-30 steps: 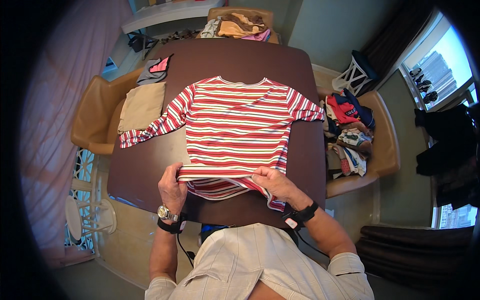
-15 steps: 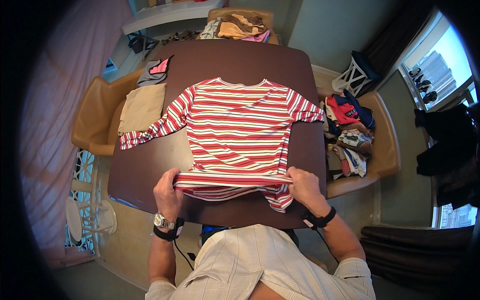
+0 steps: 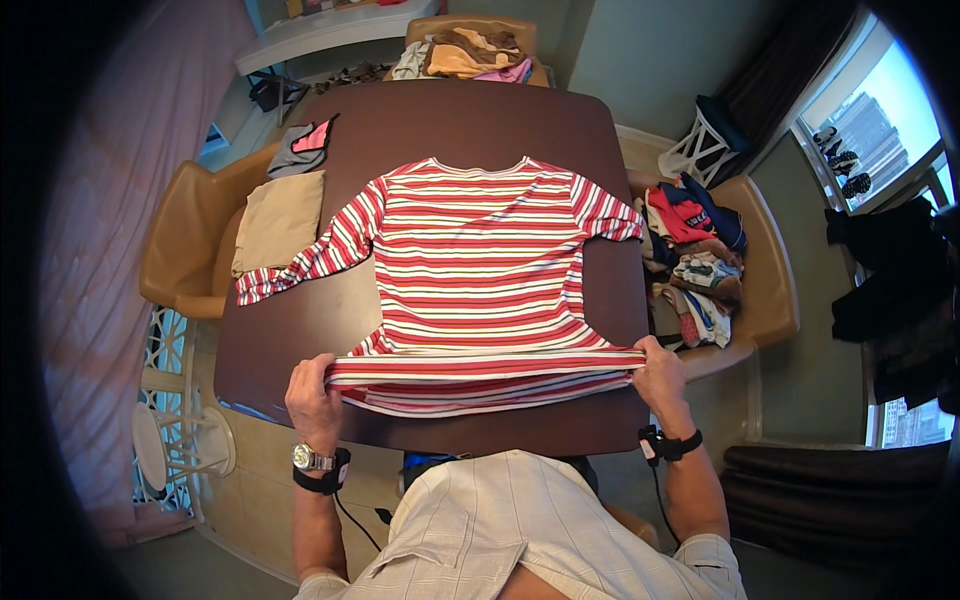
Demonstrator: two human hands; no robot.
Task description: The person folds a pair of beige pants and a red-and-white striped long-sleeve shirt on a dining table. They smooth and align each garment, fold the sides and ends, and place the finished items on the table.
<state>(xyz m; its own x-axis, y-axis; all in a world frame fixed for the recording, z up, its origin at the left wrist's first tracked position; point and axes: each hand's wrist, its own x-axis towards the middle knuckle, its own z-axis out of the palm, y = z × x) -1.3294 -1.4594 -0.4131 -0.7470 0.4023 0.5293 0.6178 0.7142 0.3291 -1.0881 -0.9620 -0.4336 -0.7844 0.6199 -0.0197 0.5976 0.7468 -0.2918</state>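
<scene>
A red and white striped long-sleeved shirt point(image 3: 475, 265) lies spread on the dark brown table point(image 3: 460, 118), its neckline at the far side. My left hand point(image 3: 315, 400) grips the left end of the hem, and my right hand point(image 3: 661, 382) grips the right end. Between them the hem is pulled taut and lifted, with the lower layer sagging beneath it. The left sleeve reaches out over a folded beige cloth point(image 3: 282, 222); the right sleeve runs to the table's right edge.
Grey and pink cloth point(image 3: 305, 147) lies at the far left corner. Tan chairs stand around the table: one left point(image 3: 185, 240), one right point(image 3: 770, 265) heaped with mixed clothes point(image 3: 700, 255). The far chair carries a pile of brown and orange fabric point(image 3: 475, 52). A white stool point(image 3: 212, 440) stands lower left.
My hands have moved apart, left hand leftward and right hand rightward. The hem between them is stretched wider, and the shirt's lower sides flare outward.
</scene>
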